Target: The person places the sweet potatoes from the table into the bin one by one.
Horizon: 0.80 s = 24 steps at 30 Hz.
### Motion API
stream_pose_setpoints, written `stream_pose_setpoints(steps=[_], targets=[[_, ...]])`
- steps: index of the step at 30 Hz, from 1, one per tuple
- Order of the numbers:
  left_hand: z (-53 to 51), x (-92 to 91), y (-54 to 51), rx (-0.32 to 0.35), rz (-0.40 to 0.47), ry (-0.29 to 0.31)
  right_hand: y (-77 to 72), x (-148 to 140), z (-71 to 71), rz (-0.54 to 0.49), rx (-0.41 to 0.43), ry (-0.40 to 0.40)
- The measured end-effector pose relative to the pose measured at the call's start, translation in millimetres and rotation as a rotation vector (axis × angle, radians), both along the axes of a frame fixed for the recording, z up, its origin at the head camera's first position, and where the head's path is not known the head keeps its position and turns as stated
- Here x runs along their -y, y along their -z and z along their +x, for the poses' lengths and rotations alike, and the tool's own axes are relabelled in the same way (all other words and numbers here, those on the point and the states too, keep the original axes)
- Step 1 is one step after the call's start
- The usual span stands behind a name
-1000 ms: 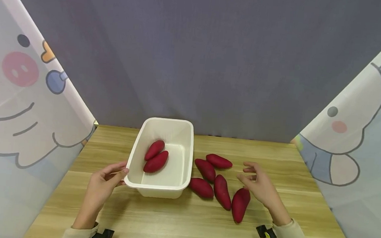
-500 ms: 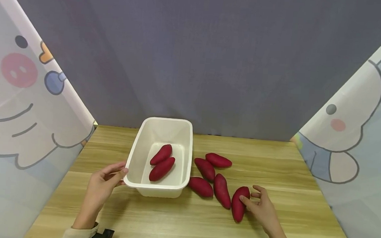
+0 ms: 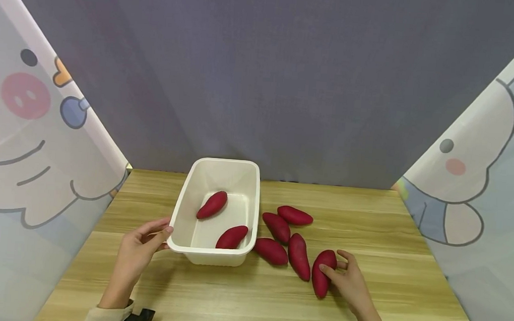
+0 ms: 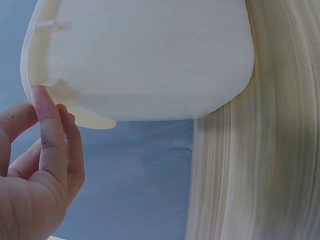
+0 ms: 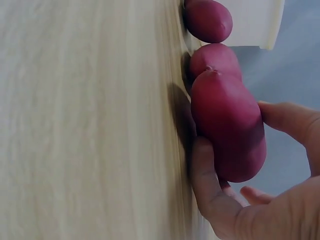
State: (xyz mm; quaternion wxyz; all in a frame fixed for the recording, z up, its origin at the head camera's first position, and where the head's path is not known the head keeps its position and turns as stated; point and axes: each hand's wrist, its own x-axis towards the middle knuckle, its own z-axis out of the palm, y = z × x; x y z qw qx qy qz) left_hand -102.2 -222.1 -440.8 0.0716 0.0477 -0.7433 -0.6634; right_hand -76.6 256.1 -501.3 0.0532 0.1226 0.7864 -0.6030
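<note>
My left hand (image 3: pixel 141 244) pinches the near left rim of a white plastic bin (image 3: pixel 222 252), thumb on top and fingers under the lip; the left wrist view shows fingertips (image 4: pixel 44 102) at the bin's edge. Inside lie two dark red sweet potatoes, one farther back (image 3: pixel 212 205) and one by the near right corner (image 3: pixel 232 237). At the right, my right hand (image 3: pixel 350 284) grips the rightmost sweet potato (image 3: pixel 322 273) between thumb and fingers. The right wrist view shows this sweet potato (image 5: pixel 227 120) close to the tabletop, with fingers on both sides.
Several more sweet potatoes lie between the bin and my right hand, among them a long one (image 3: pixel 299 257), one by the bin (image 3: pixel 271 251) and a back one (image 3: pixel 295 215). The wooden table (image 3: pixel 229 303) ends at a grey curtain (image 3: pixel 271 82), with printed cloths on both sides.
My right hand has come down toward the near edge and taken hold of the rightmost sweet potato. The two sweet potatoes in the bin have rolled apart. My left hand stays on the rim.
</note>
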Motion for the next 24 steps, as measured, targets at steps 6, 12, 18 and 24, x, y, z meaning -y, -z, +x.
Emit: stream_pose_setpoints(steps=[6, 12, 18, 24], targets=[[0.0, 0.3, -1.1, 0.002, -0.001, 0.002, -5.7, -0.7, -2.6, -0.041, 0.006, 0.017], [0.2, 0.3, -1.0, 0.004, -0.01, 0.01, -16.9, 1.3, -12.3, -0.077, -0.018, 0.005], [0.7, 0.5, -1.7, 0.004, -0.014, 0.012, -39.1, 13.7, -32.3, -0.135, -0.051, -0.039], [-0.4, 0.2, -2.1, -0.003, -0.015, 0.014, -72.1, 36.5, -61.0, -0.197, -0.113, -0.119]])
